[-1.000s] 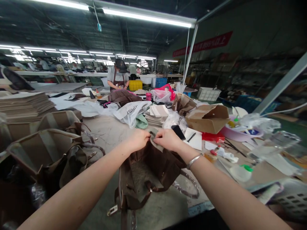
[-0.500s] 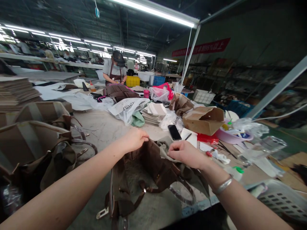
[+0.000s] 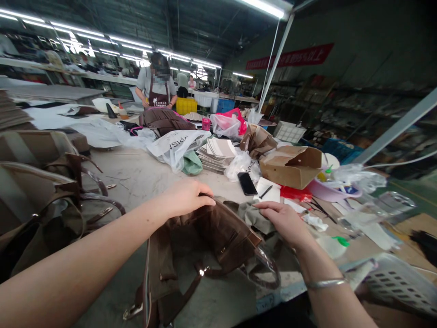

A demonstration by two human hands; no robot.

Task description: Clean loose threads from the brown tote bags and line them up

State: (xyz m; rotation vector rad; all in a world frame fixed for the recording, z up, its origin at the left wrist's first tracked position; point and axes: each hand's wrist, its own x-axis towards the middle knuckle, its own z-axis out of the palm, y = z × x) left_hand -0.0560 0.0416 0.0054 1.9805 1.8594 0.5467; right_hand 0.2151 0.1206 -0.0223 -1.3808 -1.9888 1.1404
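A brown handbag (image 3: pixel 225 237) stands partly open on the worktable in front of me, its strap and metal clasp hanging at the near side. My left hand (image 3: pixel 186 198) pinches the bag's upper edge between thumb and fingers. Over to the right, my right hand (image 3: pixel 282 216) is closed on a grey-green cloth (image 3: pixel 254 217) beside the bag's rim; whether the cloth is joined to the bag cannot be seen. A plastic-wrapped handle (image 3: pixel 269 269) loops out below my right hand. The bag's far side is hidden.
More unfinished bags (image 3: pixel 44 205) crowd the left. Ahead lie a phone (image 3: pixel 246 183), stacked cards (image 3: pixel 216 155), plastic bags (image 3: pixel 177 148) and an open carton (image 3: pixel 290 168). A perforated basket (image 3: pixel 403 282) sits at lower right. Across the table, a person (image 3: pixel 157 84) handles brown material.
My right hand has moved slightly right, drawing the grey-green cloth out from the rim. The left hand keeps its hold on the bag's edge. The view has shifted a little.
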